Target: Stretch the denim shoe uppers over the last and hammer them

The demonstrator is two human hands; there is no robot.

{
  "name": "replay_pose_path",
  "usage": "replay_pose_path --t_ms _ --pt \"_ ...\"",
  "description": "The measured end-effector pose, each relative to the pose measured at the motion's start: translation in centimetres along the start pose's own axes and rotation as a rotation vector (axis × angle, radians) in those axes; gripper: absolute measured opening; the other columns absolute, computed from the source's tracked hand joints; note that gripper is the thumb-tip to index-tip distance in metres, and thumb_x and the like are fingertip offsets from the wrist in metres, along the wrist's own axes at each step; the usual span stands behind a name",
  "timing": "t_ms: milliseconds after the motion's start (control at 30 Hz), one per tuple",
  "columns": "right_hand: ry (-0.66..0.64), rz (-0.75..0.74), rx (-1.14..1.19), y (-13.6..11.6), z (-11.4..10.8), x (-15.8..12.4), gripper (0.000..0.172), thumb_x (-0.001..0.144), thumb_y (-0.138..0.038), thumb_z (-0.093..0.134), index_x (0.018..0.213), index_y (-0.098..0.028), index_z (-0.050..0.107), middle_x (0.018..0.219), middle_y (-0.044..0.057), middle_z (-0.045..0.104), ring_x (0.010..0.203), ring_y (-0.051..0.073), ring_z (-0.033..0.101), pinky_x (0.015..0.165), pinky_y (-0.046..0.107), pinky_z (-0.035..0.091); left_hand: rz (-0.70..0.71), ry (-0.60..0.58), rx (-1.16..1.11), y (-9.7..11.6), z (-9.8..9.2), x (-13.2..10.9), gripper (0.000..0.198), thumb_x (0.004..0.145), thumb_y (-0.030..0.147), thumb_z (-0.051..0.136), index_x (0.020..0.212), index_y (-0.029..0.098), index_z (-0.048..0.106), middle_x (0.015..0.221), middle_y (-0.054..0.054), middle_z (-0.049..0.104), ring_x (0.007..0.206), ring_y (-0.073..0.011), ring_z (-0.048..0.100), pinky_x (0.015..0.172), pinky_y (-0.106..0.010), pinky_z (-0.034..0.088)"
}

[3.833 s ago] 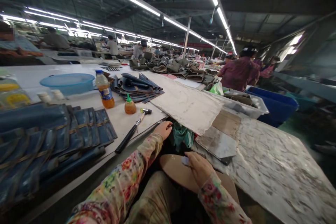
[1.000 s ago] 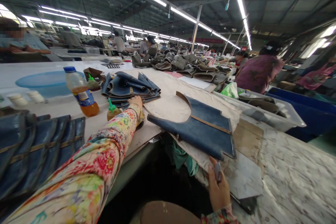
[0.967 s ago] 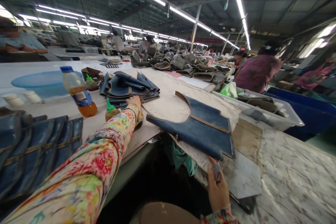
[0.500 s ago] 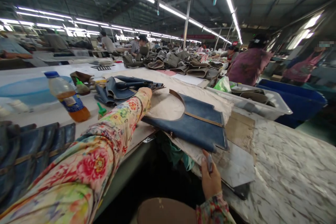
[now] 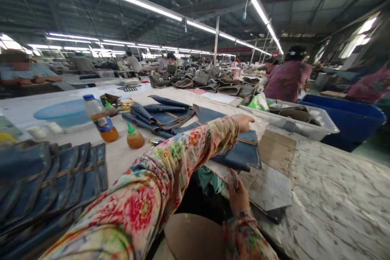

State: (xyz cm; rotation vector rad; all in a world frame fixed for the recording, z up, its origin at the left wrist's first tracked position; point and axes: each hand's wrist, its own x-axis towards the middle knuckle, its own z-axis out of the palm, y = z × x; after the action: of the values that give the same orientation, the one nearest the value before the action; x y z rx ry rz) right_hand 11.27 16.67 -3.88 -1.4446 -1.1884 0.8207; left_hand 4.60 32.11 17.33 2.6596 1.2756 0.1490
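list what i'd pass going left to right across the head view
Left stack of blue pieces → blue-capped drink bottle → nearer green-tipped bottle → middle pile of blue pieces → left hand → clear plastic tub → deep blue bin

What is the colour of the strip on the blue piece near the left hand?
Light brown; the strip shows best in the head view.

Factory hall: strip lights (image 5: 138, 2), worktables (image 5: 121, 159)
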Motion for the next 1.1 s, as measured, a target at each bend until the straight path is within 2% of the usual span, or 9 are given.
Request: replay_pose_path --t_ms 100,233,333,467,567,733,800,1000,1100 --pt "-0.034 0.011 -0.002 0.0 -0.1 0.1 0.068 0.071 -0.061 0.043 0.118 -0.014 0.056 0.099 0.010 0.065 0.092 0.025 0.058 0.084 0.036 0.042 -0.157 -0.023 0.061 -1.8 1.5 -2.7 0.034 0.086 0.028 0.047 0.119 0.020 0.049 0.118 -0.007 0.055 0.108 -0.0191 0.051 0.094 -0.033 0.040" --pt "-0.029 0.016 -0.006 0.1 0.0 0.3 0.070 0.072 -0.061 0.041 0.120 -0.012 0.055 0.098 0.011 0.065 0.090 0.024 0.059 0.084 0.037 0.041 -0.478 -0.045 0.162 -9.3 1.6 -9.0 0.041 0.082 0.027 0.051 0.123 0.018 0.047 0.124 -0.010 0.051 0.112 -0.0222 0.050 0.093 -0.032 0.040" --pt "-0.016 0.016 0.001 -0.1 0.1 0.3 0.071 0.070 -0.062 0.042 0.116 -0.011 0.057 0.097 0.012 0.065 0.090 0.025 0.059 0.083 0.037 0.041 -0.695 -0.067 0.230 -14.9 0.9 -13.7 0.041 0.084 0.036 0.051 0.120 0.015 0.047 0.121 -0.011 0.051 0.107 -0.0228 0.051 0.090 -0.044 0.041" --pt "0.006 0.014 0.008 -0.6 0.0 0.1 0.070 0.070 -0.061 0.043 0.115 -0.010 0.058 0.096 0.012 0.066 0.090 0.025 0.059 0.081 0.036 0.042 -0.865 -0.096 0.285 -19.6 1.3 -17.7 0.052 0.077 0.037 0.059 0.122 0.015 0.045 0.124 -0.013 0.048 0.110 -0.0266 0.048 0.092 -0.045 0.039" --pt "-0.030 0.047 -0.001 -0.6 -0.3 0.3 0.073 0.067 -0.064 0.044 0.114 -0.010 0.059 0.095 0.013 0.066 0.090 0.026 0.059 0.078 0.035 0.043 -0.917 -0.098 0.299 -21.4 2.6 -18.6 0.060 0.069 0.034 0.064 0.123 0.016 0.045 0.123 -0.016 0.049 0.110 -0.0309 0.048 0.090 -0.044 0.038" --pt "-0.054 0.063 0.002 0.4 -0.4 0.8 0.074 0.065 -0.063 0.046 0.116 -0.011 0.058 0.097 0.011 0.065 0.089 0.025 0.059 0.078 0.034 0.043 -0.930 -0.021 0.354 -22.8 4.0 -18.0 0.050 0.076 0.037 0.054 0.121 0.020 0.045 0.127 -0.015 0.047 0.119 -0.0309 0.039 0.097 -0.051 0.027" --pt "-0.054 0.066 0.009 0.5 -0.4 0.8 0.075 0.065 -0.063 0.047 0.117 -0.010 0.057 0.096 0.011 0.066 0.087 0.024 0.060 0.078 0.035 0.043 -0.938 -0.017 0.361 -23.2 4.2 -17.7 0.042 0.078 0.035 0.053 0.117 0.020 0.048 0.124 -0.014 0.049 0.118 -0.0294 0.040 0.096 -0.051 0.027" --pt "0.025 0.020 0.017 -0.2 0.2 0.0 0.066 0.073 -0.059 0.042 0.116 -0.013 0.057 0.098 0.010 0.065 0.092 0.024 0.059 0.083 0.035 0.042 -0.940 -0.024 0.350 -24.3 3.5 -18.1 0.034 0.087 0.037 0.047 0.114 0.016 0.051 0.115 -0.009 0.053 0.104 -0.0211 0.051 0.091 -0.044 0.039" --pt "0.004 0.019 0.027 -0.1 0.2 0.2 0.063 0.072 -0.058 0.044 0.113 -0.012 0.059 0.098 0.010 0.065 0.097 0.024 0.057 0.086 0.035 0.041 -0.925 0.008 0.350 -24.1 1.9 -17.6 0.029 0.088 0.024 0.042 0.112 0.017 0.055 0.111 -0.010 0.058 0.100 -0.0226 0.055 0.086 -0.040 0.042"
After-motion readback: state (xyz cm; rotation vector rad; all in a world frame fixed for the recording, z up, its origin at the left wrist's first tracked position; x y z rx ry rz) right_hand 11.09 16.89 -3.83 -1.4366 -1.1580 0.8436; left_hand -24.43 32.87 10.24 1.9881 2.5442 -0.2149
